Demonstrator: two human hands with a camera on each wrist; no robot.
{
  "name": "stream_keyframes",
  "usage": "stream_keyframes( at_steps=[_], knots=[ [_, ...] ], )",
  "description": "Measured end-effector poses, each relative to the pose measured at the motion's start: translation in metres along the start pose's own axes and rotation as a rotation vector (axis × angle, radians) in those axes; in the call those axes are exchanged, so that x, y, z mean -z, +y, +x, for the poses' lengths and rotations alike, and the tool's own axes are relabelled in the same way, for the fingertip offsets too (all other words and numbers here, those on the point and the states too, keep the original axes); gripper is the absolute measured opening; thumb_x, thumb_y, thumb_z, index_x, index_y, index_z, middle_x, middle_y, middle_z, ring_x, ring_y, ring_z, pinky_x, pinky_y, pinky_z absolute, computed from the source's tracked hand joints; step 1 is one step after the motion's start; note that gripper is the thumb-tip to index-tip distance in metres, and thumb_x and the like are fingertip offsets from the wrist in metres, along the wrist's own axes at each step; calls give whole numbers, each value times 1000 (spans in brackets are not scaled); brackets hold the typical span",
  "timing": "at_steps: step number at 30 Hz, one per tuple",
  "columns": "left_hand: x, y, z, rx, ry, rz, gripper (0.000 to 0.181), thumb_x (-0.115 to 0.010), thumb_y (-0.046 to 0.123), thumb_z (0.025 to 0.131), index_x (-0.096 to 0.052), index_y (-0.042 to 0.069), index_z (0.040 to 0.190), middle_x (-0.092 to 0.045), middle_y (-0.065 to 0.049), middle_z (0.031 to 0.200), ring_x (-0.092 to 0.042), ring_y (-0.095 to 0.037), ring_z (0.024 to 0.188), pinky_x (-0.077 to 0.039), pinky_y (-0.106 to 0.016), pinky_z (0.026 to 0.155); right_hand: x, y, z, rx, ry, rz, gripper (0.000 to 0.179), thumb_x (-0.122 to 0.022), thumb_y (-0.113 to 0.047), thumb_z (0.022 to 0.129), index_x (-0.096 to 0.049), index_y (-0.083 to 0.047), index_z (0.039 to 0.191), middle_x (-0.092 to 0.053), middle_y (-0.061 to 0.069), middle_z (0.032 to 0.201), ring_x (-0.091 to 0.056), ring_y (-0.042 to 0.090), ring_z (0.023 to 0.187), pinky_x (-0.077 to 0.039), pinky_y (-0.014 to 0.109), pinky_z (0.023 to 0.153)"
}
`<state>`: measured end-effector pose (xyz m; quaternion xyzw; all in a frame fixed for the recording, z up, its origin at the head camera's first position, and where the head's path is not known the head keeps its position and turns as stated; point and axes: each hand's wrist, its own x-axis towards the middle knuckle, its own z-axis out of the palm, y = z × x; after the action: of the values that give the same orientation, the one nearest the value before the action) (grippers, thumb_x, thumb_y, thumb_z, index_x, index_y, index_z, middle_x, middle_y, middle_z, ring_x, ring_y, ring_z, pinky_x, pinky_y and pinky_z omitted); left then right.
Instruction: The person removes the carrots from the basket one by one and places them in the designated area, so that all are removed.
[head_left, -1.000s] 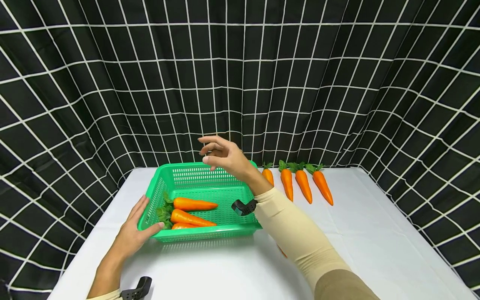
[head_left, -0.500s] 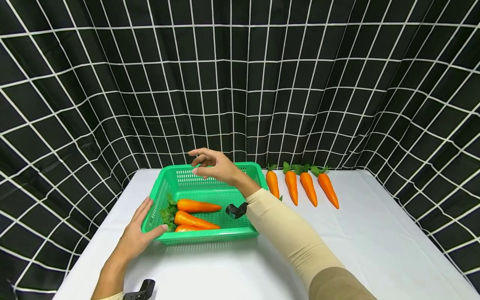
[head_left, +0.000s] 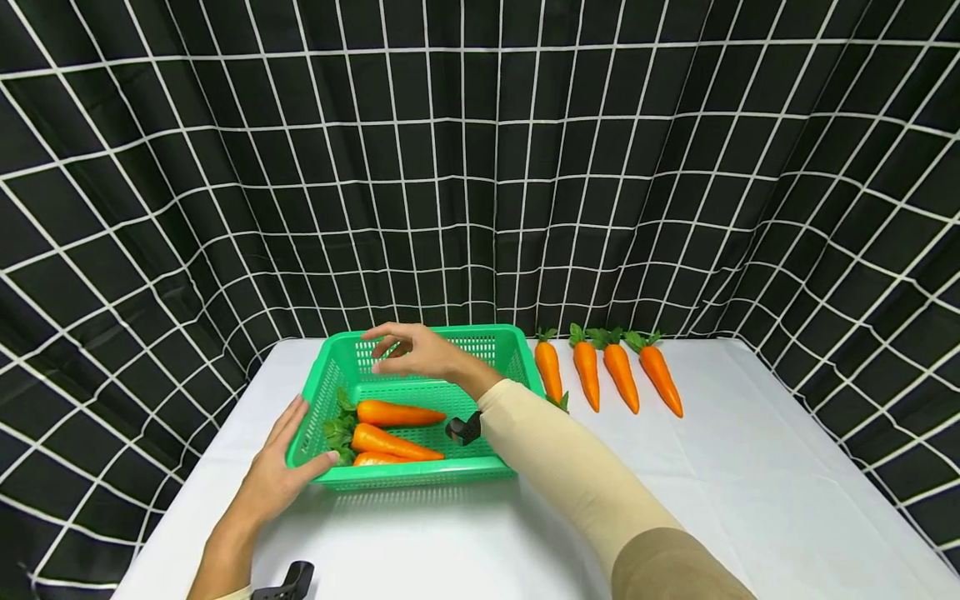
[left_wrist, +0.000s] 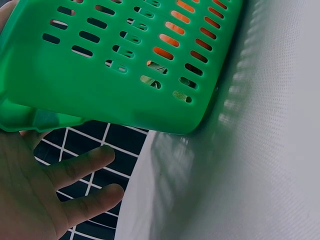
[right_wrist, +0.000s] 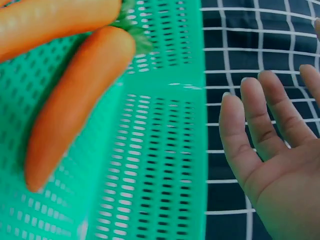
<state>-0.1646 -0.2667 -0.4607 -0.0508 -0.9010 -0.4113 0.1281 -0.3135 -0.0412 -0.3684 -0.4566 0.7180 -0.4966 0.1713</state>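
A green plastic basket point(head_left: 420, 475) with slotted walls stands on the table. Inside, at its left end, lie three carrots, the rear one point(head_left: 401, 414) whole in view, the middle one point(head_left: 393, 442) beside it, the front one point(head_left: 378, 459) partly hidden by the rim. My left hand point(head_left: 273, 479) touches the basket's left front corner, thumb over the rim; in the left wrist view its fingers point(left_wrist: 92, 205) are straight and spread. My right hand point(head_left: 416, 350) hovers above the basket's back part, holding nothing, its fingers point(right_wrist: 232, 122) loosely bent and apart from the carrots.
Right of the basket several carrots lie in a row, from the nearest point(head_left: 549, 371) to the far right one point(head_left: 662, 381). Leaves point(head_left: 561, 402) of another show beside the right sleeve point(head_left: 562, 467). A black gridded curtain point(head_left: 480, 167) surrounds the white table point(head_left: 750, 483).
My right hand has moved left and down over the basket. My left hand stays on the corner. The whole view has shifted slightly, and leaves beside the right sleeve have come into sight.
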Motion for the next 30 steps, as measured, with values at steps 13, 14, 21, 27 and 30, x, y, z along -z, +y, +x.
stream_keyframes(
  at_steps=[13,14,21,27,30],
  knots=[
    [3,2,-2,7,3,12,83,-67,35,74,-18,18,139,-9,1,143,-8,-25,128,-16,-60,90,-14,47,17,-155,-174,-136,45,-66,-24,77,-51,-29,119,-51,-9,112,-47,17,104,-44,27,75],
    [3,2,-2,7,3,13,83,-67,35,74,-18,18,139,-9,1,143,-8,-25,128,-16,-60,91,-15,48,17,-164,-189,-141,46,-66,-24,77,-51,-29,119,-51,-9,112,-47,18,105,-44,27,75],
    [3,4,-2,20,-7,31,84,-66,37,74,-17,18,140,-8,2,143,-8,-26,128,-16,-60,90,-18,54,15,-209,-284,-226,51,-67,-28,75,-48,-30,122,-48,-3,120,-43,16,108,-40,30,81],
    [2,4,0,25,-13,45,85,-66,39,74,-16,18,140,-8,4,143,-9,-26,128,-17,-60,90,-20,59,12,-305,-330,-247,55,-70,-30,72,-47,-34,122,-46,-2,121,-41,21,110,-39,33,82],
    [1,4,0,24,-14,50,85,-66,38,74,-16,18,140,-8,3,143,-9,-26,128,-17,-59,91,-21,62,10,-345,-339,-262,58,-72,-30,70,-47,-35,122,-47,-4,116,-43,18,105,-40,32,80]
  ],
)
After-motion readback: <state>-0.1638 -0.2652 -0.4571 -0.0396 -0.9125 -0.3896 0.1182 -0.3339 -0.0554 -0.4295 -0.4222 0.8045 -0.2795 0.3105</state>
